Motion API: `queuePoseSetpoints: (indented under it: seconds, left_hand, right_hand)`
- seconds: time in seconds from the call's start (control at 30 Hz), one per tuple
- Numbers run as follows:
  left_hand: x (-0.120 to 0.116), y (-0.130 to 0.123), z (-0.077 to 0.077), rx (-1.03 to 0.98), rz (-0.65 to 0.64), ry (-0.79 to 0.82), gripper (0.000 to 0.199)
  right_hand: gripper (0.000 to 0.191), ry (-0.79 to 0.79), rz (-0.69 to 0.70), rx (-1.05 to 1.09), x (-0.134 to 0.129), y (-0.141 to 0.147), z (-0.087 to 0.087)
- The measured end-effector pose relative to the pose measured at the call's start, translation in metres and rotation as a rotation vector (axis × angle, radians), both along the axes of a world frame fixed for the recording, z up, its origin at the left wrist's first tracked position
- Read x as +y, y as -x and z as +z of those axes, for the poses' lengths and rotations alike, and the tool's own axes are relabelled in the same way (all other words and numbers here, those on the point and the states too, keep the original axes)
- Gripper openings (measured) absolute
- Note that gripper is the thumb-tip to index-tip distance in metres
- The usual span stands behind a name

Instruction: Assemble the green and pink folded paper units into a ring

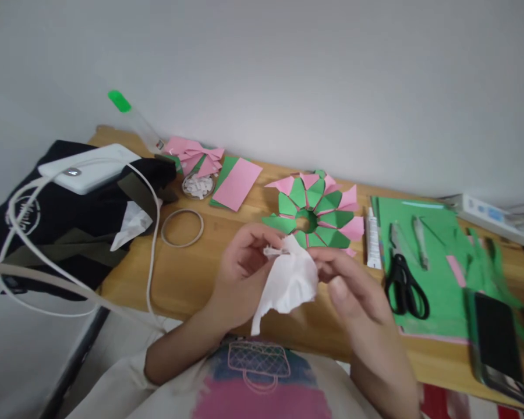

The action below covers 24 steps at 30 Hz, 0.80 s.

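A crumpled white tissue (290, 282) hangs between my two hands, above the front of the wooden table. My left hand (244, 273) pinches its upper left part, with fingers curled. On the other side, my right hand (353, 285) grips the tissue's right edge between fingers; its thumb stands a little apart. Just behind the hands lies a ring of folded green and pink paper pieces (332, 201) with a round hole in the middle. Right of the ring is a white glue tube (372, 240).
Scissors (404, 285) and a cutter lie on green paper sheets (441, 297), with a phone (498, 343) at front right. Leftward are pink paper (237, 184), a dish of white scraps (198, 185), a tape ring (182, 212), and a white power bank (87, 167) with looping cable on a black bag.
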<state>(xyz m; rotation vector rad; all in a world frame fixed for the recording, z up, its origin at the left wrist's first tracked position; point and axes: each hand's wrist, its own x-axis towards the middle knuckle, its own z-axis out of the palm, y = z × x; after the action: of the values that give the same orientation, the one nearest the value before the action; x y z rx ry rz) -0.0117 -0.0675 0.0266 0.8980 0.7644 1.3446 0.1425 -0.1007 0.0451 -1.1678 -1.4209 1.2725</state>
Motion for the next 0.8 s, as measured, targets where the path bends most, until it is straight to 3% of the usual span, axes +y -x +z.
queuePoseSetpoints:
  seconds: [0.1, 0.23, 0.3, 0.4, 0.47, 0.63, 0.8]
  left_hand:
    - [-0.002, 0.004, -0.011, 0.342, 0.174, -0.224, 0.017]
    - [-0.004, 0.006, -0.018, 0.567, 0.215, -0.484, 0.03]
    - [-0.005, 0.007, -0.017, 0.577, 0.18, -0.426, 0.035]
    - [-0.003, 0.011, -0.011, 0.574, -0.044, -0.3, 0.037]
    - [-0.001, 0.014, -0.006, 0.61, -0.168, -0.303, 0.031]
    - [0.0, 0.013, -0.002, 0.71, -0.179, -0.387, 0.021]
    - [0.001, 0.006, -0.005, 0.401, -0.259, 0.021, 0.02]
  right_hand:
    - [0.029, 0.002, -0.02, -0.09, 0.002, 0.008, -0.005]
    - [0.039, -0.046, -0.083, -0.211, 0.0, 0.016, -0.009]
    - [0.031, -0.09, -0.093, -0.236, -0.001, 0.015, -0.008]
    - [0.023, -0.166, -0.128, -0.258, -0.001, 0.011, -0.006]
    - [0.023, -0.186, -0.145, -0.26, -0.001, 0.009, -0.004]
    - [0.027, -0.074, -0.186, -0.118, -0.001, 0.009, -0.003]
    - [0.032, 0.101, -0.109, 0.155, -0.001, 0.006, 0.0]
